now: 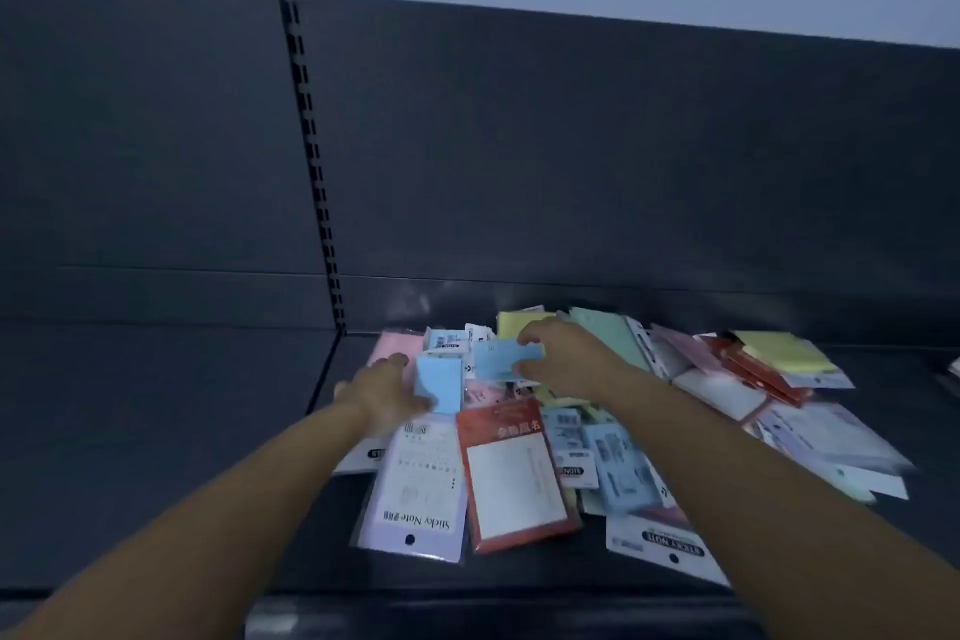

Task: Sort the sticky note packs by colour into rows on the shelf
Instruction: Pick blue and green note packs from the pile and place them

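**Sticky note packs (pixel 571 437) lie in a mixed heap as two hands pick out the blues**

The packs are jumbled across the right-hand stretch of a dark shelf (pixel 156 431). Their colours overlap and no row has been laid, so the sorting looks barely begun. A person's two bare arms reach in from the near edge.

The left hand (pixel 384 390) takes a light-blue pack (pixel 439 379) at the heap's left side, apparently with the thumb beneath and the fingers behind it. Motion blur softens the detail, and the grip looks partly curled rather than tight. The right hand (pixel 561 359) pinches a second blue pack (pixel 506 359) by its right end between thumb and forefinger. That grip is narrow, and the pack seems to be held just above the pile. Taking two packs of one colour at once seems a sensible way to start a blue row.

Nearest the camera, a lilac pack (pixel 421 494) and a red-bordered pack (pixel 514 478) lie overlapping. A pink pack (pixel 397 346) sits at the back left of the heap, and a yellow pack (pixel 784 351) tops the far right. The stretch of shelf left of the slotted upright (pixel 314 161) looks a likely place for the rows.
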### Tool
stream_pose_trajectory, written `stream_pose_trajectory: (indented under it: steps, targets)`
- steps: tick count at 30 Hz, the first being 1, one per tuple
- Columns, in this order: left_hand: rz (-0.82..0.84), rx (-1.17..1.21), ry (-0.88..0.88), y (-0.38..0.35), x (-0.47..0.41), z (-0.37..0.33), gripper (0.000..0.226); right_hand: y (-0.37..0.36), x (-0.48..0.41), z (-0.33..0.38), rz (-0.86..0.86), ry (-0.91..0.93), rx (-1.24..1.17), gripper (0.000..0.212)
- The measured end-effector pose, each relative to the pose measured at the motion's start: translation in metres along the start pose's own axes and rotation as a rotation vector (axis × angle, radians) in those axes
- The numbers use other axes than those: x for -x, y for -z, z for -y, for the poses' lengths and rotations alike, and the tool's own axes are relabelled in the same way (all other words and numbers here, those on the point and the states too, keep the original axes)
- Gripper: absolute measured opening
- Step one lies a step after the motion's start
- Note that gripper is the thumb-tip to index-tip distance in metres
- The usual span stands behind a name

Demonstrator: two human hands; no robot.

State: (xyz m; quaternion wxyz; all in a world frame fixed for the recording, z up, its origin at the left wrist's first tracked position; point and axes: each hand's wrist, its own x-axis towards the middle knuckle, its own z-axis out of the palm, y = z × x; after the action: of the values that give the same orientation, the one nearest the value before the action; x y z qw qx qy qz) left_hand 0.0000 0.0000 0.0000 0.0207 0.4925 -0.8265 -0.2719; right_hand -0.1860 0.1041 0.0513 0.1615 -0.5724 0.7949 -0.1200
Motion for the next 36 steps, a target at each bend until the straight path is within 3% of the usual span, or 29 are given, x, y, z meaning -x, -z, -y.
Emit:
stream_pose_trajectory:
  steps: [5, 9, 15, 19, 22, 25, 28, 30, 32, 36]
  targets:
    - [-0.167, 0.112, 0.039, -0.020, -0.014, -0.012, 0.049, -0.016, -0.034, -0.008, 0.106, 0.010, 0.240, 0.055]
    - [-0.205, 0.474, 0.135, -0.022, -0.016, -0.012, 0.031, -0.018, -0.050, -0.008, 0.000, -0.001, 0.313, 0.071]
    - [-0.335, 0.888, -0.005, 0.005, -0.002, -0.012, 0.023, -0.003, -0.049, 0.020, -0.055, 0.057, -0.019, 0.044]
    - [-0.428, 1.127, -0.004, 0.046, 0.018, 0.006, 0.040, -0.003, -0.057, 0.069, -0.018, 0.087, -0.416, 0.026]
    - [-0.497, 1.126, 0.035, 0.079, 0.045, 0.038, 0.067, -0.012, -0.056, 0.120, 0.032, 0.087, -0.628, 0.018]
    - [-0.561, 1.066, 0.087, 0.112, 0.080, 0.080, 0.071, -0.025, -0.047, 0.179, 0.047, 0.227, -0.683, 0.024]
    - [-0.622, 1.075, 0.172, 0.147, 0.121, 0.124, 0.038, -0.043, -0.033, 0.247, 0.159, 0.403, -0.619, 0.028]
    - [-0.661, 1.186, 0.217, 0.168, 0.150, 0.156, 0.020, -0.059, -0.027, 0.297, 0.198, 0.554, -0.425, 0.042]
    - [-0.701, 1.223, 0.239, 0.183, 0.180, 0.193, 0.020, -0.079, -0.020, 0.348, 0.214, 0.722, -0.219, 0.058]
    - [-0.774, 0.947, 0.282, 0.198, 0.234, 0.274, 0.029, -0.123, 0.003, 0.449, 0.324, 0.960, -0.145, 0.078]
